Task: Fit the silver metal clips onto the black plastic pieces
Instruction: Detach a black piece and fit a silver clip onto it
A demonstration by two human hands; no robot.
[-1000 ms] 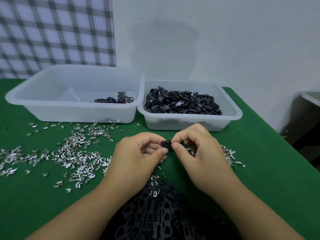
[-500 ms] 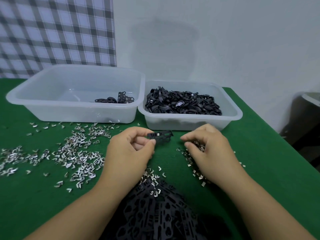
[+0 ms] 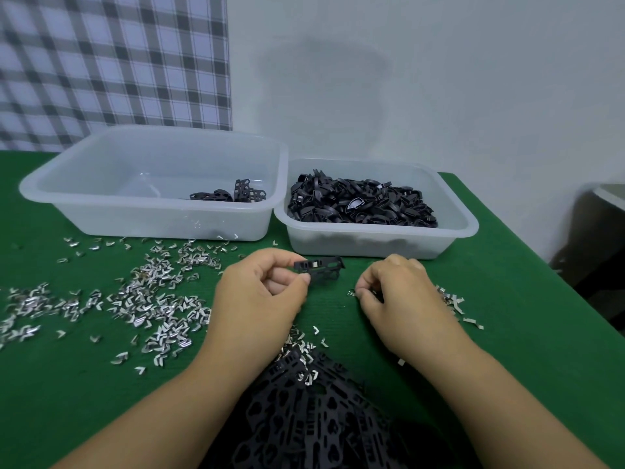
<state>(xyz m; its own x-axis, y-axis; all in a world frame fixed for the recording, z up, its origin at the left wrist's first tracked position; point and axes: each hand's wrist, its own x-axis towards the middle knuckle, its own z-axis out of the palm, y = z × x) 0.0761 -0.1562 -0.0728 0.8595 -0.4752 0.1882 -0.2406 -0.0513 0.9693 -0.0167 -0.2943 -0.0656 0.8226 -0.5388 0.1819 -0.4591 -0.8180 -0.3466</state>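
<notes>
Head: clear tub (image 3: 101, 211), fuller tub (image 3: 372, 245) behind; clips (image 3: 159, 299) strewn left.

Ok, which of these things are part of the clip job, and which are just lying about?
In the job: black piece in left hand; clip at right hand; loose clips; piece pile; left tub.
Lying about: right tub of oval parts; plaid cloth.

I cannot tell if the right hand (image 3: 402, 299), right of the black plastic piece (image 3: 321, 269), pinches the small clip (image 3: 351, 293) at its fingertips. The left hand (image 3: 257, 299) covers the piece's left end. Below it, the bottom edge cuts the black heap (image 3: 314, 421).
</notes>
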